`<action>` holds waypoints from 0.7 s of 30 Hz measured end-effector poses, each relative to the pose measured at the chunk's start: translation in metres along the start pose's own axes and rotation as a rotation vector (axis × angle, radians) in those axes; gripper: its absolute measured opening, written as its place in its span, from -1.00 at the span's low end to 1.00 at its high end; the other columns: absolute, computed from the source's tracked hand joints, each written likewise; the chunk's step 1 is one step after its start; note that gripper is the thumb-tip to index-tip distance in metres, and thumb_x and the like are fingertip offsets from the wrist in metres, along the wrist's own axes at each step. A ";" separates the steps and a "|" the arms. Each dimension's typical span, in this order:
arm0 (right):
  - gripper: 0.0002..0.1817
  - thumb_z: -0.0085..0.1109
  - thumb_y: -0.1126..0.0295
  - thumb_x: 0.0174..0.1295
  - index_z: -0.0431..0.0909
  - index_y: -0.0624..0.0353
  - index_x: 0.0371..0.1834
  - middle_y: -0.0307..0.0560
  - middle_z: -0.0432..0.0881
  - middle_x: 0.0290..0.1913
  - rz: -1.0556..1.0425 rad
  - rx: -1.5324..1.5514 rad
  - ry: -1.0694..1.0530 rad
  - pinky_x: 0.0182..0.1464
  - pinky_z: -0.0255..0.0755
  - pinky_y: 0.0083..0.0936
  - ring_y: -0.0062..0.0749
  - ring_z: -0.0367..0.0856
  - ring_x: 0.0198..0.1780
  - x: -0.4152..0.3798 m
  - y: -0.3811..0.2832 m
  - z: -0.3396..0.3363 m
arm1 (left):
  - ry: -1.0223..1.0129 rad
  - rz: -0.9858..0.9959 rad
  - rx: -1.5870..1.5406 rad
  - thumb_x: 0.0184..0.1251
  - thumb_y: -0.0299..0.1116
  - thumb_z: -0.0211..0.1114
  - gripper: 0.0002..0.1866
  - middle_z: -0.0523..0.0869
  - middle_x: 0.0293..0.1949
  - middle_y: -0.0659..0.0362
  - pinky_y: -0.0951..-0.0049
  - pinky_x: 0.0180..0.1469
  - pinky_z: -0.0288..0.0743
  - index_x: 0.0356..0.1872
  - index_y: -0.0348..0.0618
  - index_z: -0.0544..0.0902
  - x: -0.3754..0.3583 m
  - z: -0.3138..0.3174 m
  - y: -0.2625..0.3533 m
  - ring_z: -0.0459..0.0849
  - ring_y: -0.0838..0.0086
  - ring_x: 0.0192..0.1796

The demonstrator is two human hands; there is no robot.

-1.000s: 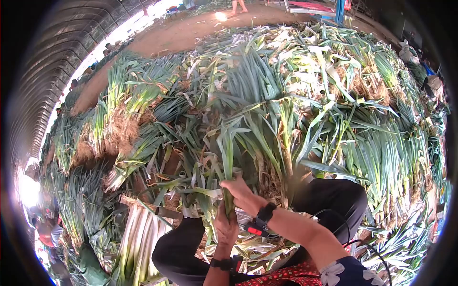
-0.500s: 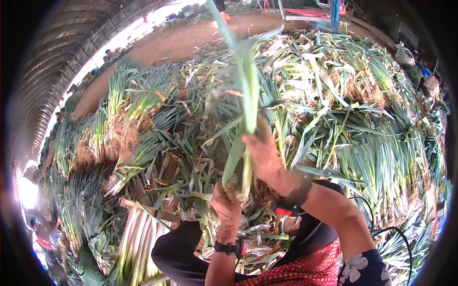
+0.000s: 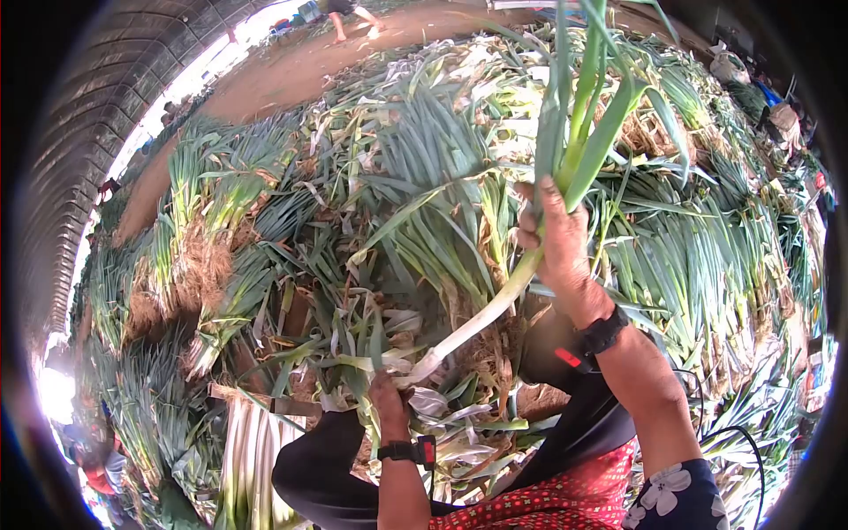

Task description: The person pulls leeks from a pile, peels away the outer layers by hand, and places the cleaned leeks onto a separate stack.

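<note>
A long leek [image 3: 481, 320] slants across in front of me, its white stem low and its green leaves high on the right. My right hand [image 3: 562, 237] is wrapped round the leek where the stem turns green. At the pale bottom end, my left hand [image 3: 389, 405] has its fingers closed; the fingertips are partly hidden among loose pale outer leaves. Stripped leek leaves [image 3: 442, 415] lie beneath the stem. Just left of my knee, white-stemmed leeks [image 3: 252, 459] lie side by side.
Leeks with brown roots [image 3: 181, 274] are heaped at the left. More leeks [image 3: 698, 283] lie in a dense row at the right. A wooden bar [image 3: 291, 406] is beside my left knee [image 3: 318, 464]. A person's legs [image 3: 353, 25] show on the dirt floor behind.
My right hand has moved right and slightly up with the leek, which has gone from near upright to slanted. My left hand has moved slightly left and down, farther from the right hand.
</note>
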State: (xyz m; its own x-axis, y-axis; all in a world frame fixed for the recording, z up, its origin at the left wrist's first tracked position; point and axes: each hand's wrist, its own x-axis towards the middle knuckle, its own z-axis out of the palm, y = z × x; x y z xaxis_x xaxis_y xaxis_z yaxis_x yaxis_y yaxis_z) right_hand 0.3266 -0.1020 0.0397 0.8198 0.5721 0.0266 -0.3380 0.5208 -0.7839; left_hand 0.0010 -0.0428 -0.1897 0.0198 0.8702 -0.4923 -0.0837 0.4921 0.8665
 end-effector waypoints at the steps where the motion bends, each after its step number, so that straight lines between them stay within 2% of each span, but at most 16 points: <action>1: -0.67 0.23 0.17 0.34 0.40 0.11 -0.02 -0.07 0.66 -0.17 -0.018 0.002 -0.007 -0.66 0.20 -0.71 -0.66 0.34 -0.61 0.004 -0.004 -0.005 | -0.055 0.014 0.060 0.46 -0.04 0.11 -0.67 0.58 -0.49 0.27 0.47 -0.49 0.54 -0.31 -0.08 0.59 -0.010 0.005 0.012 0.55 0.52 -0.54; 2: -0.68 0.22 0.18 0.35 0.40 0.11 -0.02 -0.08 0.65 -0.16 -0.031 0.027 -0.008 -0.65 0.21 -0.71 -0.66 0.34 -0.59 0.008 -0.009 -0.005 | -0.060 0.010 0.066 0.46 -0.04 0.11 -0.67 0.58 -0.49 0.27 0.47 -0.49 0.54 -0.31 -0.08 0.59 -0.012 0.004 0.013 0.55 0.52 -0.54; 4: -0.70 0.19 0.20 0.37 0.41 0.09 0.00 -0.10 0.65 -0.14 -0.053 0.053 0.006 -0.60 0.22 -0.73 -0.65 0.34 -0.55 0.013 -0.020 -0.003 | -0.392 0.243 0.350 0.40 0.03 0.20 -0.61 0.62 -0.49 0.24 0.45 -0.44 0.52 -0.32 -0.14 0.63 -0.015 0.001 0.017 0.60 0.47 -0.49; 5: -0.70 0.19 0.20 0.37 0.41 0.09 0.00 -0.10 0.65 -0.14 -0.051 0.053 0.007 -0.60 0.22 -0.73 -0.65 0.34 -0.55 0.016 -0.020 -0.004 | -0.391 0.243 0.351 0.40 0.03 0.20 -0.61 0.62 -0.49 0.24 0.45 -0.44 0.52 -0.32 -0.14 0.63 -0.029 0.008 0.029 0.60 0.47 -0.49; 7: -0.71 0.18 0.21 0.38 0.40 0.09 0.01 -0.09 0.66 -0.15 -0.053 0.074 -0.005 -0.60 0.22 -0.73 -0.64 0.34 -0.55 0.022 -0.023 -0.006 | -0.617 0.508 0.894 0.31 0.02 0.32 -0.60 0.65 -0.54 0.16 0.41 -0.45 0.47 -0.31 -0.19 0.65 -0.070 0.039 0.068 0.63 0.45 -0.50; 8: -0.72 0.17 0.23 0.38 0.40 0.10 0.01 -0.08 0.67 -0.17 -0.045 0.081 -0.003 -0.60 0.22 -0.74 -0.63 0.35 -0.54 0.024 -0.022 -0.007 | -0.648 0.549 1.163 0.31 -0.03 0.30 -0.63 0.70 -0.47 -0.06 0.26 -0.33 0.55 -0.27 -0.18 0.70 -0.078 0.048 0.073 0.70 0.16 -0.41; 9: -0.72 0.17 0.23 0.38 0.40 0.10 0.01 -0.08 0.67 -0.17 -0.047 0.080 -0.003 -0.60 0.22 -0.74 -0.63 0.35 -0.54 0.028 -0.023 -0.010 | -0.649 0.551 1.162 0.31 -0.03 0.30 -0.63 0.70 -0.47 -0.06 0.26 -0.33 0.55 -0.27 -0.18 0.70 -0.085 0.051 0.071 0.70 0.16 -0.41; 11: -0.73 0.15 0.24 0.39 0.40 0.10 0.02 -0.07 0.67 -0.18 -0.043 0.001 0.041 -0.60 0.23 -0.74 -0.63 0.35 -0.55 0.039 -0.028 -0.021 | -0.672 0.995 1.224 0.25 -0.25 0.40 -0.78 0.58 -0.63 0.02 0.29 -0.52 0.42 -0.34 -0.21 0.64 -0.096 0.052 0.064 0.60 0.18 -0.57; 12: -0.72 0.16 0.25 0.39 0.40 0.10 0.05 -0.04 0.68 -0.18 -0.041 0.006 0.030 -0.61 0.22 -0.75 -0.62 0.36 -0.55 0.047 -0.031 -0.033 | -0.712 0.978 1.195 0.25 -0.31 0.37 -0.81 0.54 -0.65 0.02 0.24 -0.54 0.39 -0.40 -0.21 0.61 -0.100 0.046 0.064 0.56 0.08 -0.58; 13: -0.70 0.16 0.25 0.38 0.39 0.10 0.08 -0.02 0.67 -0.15 -0.006 0.036 0.008 -0.61 0.21 -0.76 -0.63 0.36 -0.53 0.054 -0.034 -0.048 | -0.716 0.981 1.196 0.25 -0.31 0.37 -0.81 0.54 -0.65 0.02 0.24 -0.54 0.39 -0.40 -0.21 0.61 -0.104 0.040 0.067 0.56 0.08 -0.58; 16: -0.67 0.15 0.27 0.38 0.34 0.07 0.12 0.00 0.64 -0.06 0.152 0.220 -0.008 -0.62 0.18 -0.77 -0.63 0.35 -0.50 0.068 -0.033 -0.082 | -0.764 1.053 1.103 0.23 -0.33 0.39 -0.71 0.47 -0.67 0.00 0.23 -0.57 0.34 -0.57 -0.21 0.49 -0.137 0.026 0.098 0.51 0.08 -0.61; 20: -0.68 0.14 0.26 0.39 0.34 0.06 0.11 -0.04 0.64 -0.07 0.242 0.327 -0.040 -0.63 0.17 -0.78 -0.64 0.34 -0.51 0.075 -0.035 -0.098 | -0.839 0.946 1.169 0.22 -0.24 0.38 -0.71 0.48 -0.70 0.06 0.19 -0.54 0.40 -0.54 -0.15 0.50 -0.172 0.005 0.133 0.53 0.07 -0.59; 21: -0.68 0.14 0.26 0.39 0.34 0.06 0.11 -0.04 0.64 -0.07 0.238 0.329 -0.038 -0.63 0.17 -0.78 -0.64 0.34 -0.51 0.076 -0.034 -0.100 | -0.857 0.824 1.157 0.18 -0.28 0.42 -0.76 0.51 -0.65 0.02 0.19 -0.50 0.41 -0.46 -0.18 0.54 -0.180 -0.002 0.137 0.55 0.07 -0.55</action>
State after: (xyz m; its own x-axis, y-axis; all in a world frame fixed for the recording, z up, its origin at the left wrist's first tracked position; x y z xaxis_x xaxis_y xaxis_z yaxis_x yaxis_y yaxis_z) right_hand 0.4466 -0.1394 0.0063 0.6854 0.7208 -0.1037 -0.6511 0.5427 -0.5306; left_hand -0.0159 -0.1317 0.0172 0.8884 0.4557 -0.0547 0.3793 -0.6619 0.6466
